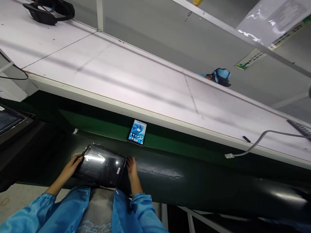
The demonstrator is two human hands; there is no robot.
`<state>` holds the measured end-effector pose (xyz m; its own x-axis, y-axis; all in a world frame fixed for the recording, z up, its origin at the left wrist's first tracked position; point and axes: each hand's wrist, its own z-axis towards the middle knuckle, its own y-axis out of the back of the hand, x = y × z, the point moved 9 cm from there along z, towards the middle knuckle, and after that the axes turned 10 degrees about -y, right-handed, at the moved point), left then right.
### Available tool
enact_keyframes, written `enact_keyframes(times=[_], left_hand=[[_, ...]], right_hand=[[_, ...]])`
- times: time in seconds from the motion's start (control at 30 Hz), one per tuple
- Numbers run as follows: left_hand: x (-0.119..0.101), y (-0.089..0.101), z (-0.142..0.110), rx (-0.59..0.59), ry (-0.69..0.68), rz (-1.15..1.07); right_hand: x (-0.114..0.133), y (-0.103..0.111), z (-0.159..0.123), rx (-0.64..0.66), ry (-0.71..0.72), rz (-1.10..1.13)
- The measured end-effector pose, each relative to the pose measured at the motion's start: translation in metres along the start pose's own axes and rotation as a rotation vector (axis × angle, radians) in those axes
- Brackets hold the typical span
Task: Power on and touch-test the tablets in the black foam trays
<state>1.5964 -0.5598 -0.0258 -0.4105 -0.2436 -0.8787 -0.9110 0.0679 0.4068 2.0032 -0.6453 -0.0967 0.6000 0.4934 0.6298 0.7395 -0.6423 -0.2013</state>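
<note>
A dark, glossy flat screen panel [99, 165] lies tilted on the dark green mat in front of me, with a small white label near its right end. Further edges show along its top left side, so several panels may be stacked. My left hand [75, 162] is closed round the left edge, its thumb on top. At the opposite end, my right hand [131, 165] grips the right edge with bent fingers; the fingertips are partly hidden. Beyond the panel, a tablet [137, 132] with a lit blue home screen leans at the back of the mat.
A raised white shelf [145, 87] runs along the back, with a grey cable [257, 142] hanging over its edge at right. A black headset-like item [50, 14] sits at far left. Dark equipment [12, 123] stands at left. Another person's blue cap [222, 75] shows behind the shelf.
</note>
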Motion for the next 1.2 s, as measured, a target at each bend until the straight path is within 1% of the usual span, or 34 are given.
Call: enact_keyframes(times=[0.1,0.27,0.4,0.47,0.53,0.57,0.63,0.73,0.8,0.83,0.9,0.97,1.07,1.2], left_hand=[[0.005,0.001,-0.001,-0.001,-0.016,-0.03],[0.02,0.002,-0.007,0.011,0.01,-0.103],[0.037,0.002,-0.009,-0.005,0.061,-0.14],[0.036,0.003,-0.01,-0.004,0.06,-0.123],[0.024,0.003,-0.009,-0.005,0.008,-0.086],[0.014,0.003,-0.006,-0.001,-0.039,-0.06],[-0.012,-0.001,0.004,0.019,-0.163,-0.005],[-0.053,-0.018,0.026,0.106,-0.349,0.074],[-0.072,-0.033,0.042,0.177,-0.42,0.121],[-0.078,-0.04,0.049,0.212,-0.437,0.135],[-0.084,-0.052,0.06,0.267,-0.442,0.145],[-0.083,-0.058,0.067,0.29,-0.424,0.144],[-0.079,-0.059,0.071,0.308,-0.397,0.134],[-0.075,-0.06,0.073,0.353,-0.372,0.106]], right_hand=[[0.026,0.008,0.02,-0.071,-0.045,0.068],[0.092,0.003,0.049,-0.094,0.001,0.107],[0.139,-0.001,0.06,-0.082,0.081,0.085],[0.15,-0.005,0.061,-0.065,0.098,0.045],[0.146,-0.01,0.057,-0.045,0.098,-0.012],[0.139,-0.014,0.052,-0.032,0.099,-0.043],[0.117,-0.023,0.034,0.002,0.104,-0.109],[0.072,-0.038,-0.004,0.076,0.121,-0.208],[0.047,-0.046,-0.029,0.127,0.169,-0.275],[0.04,-0.049,-0.04,0.143,0.215,-0.316],[0.034,-0.052,-0.055,0.153,0.315,-0.412],[0.033,-0.053,-0.06,0.15,0.378,-0.501],[0.034,-0.054,-0.058,0.159,0.396,-0.559],[0.036,-0.053,-0.06,0.151,0.424,-0.555]])
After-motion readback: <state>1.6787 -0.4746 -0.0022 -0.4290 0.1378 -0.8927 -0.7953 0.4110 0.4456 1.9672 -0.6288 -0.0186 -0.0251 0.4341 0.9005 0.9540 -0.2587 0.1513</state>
